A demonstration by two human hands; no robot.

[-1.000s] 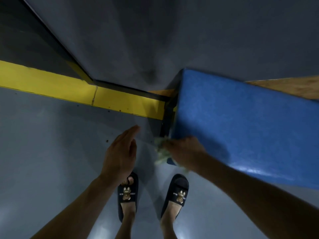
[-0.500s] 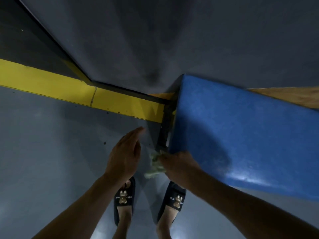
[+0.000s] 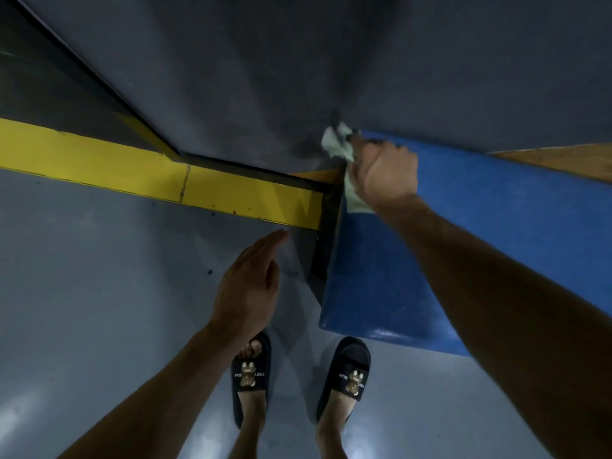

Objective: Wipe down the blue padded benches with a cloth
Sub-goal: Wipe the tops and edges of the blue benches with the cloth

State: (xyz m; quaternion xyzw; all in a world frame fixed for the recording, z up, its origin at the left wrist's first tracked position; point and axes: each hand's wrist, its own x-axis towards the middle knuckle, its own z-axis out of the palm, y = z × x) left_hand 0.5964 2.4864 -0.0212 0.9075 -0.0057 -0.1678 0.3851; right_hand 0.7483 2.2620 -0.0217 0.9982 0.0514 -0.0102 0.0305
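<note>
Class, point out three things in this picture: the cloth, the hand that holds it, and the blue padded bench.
cloth (image 3: 338, 143): head view, on the pale bunched part above the knuckles.
right hand (image 3: 385, 173): head view, on the back of the hand.
blue padded bench (image 3: 381, 276): head view, on its bare top near the end.

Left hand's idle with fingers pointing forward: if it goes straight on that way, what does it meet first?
Probably the yellow band ahead, beside the blue bench end; the left hand hangs over bare floor, depth unclear.
</note>
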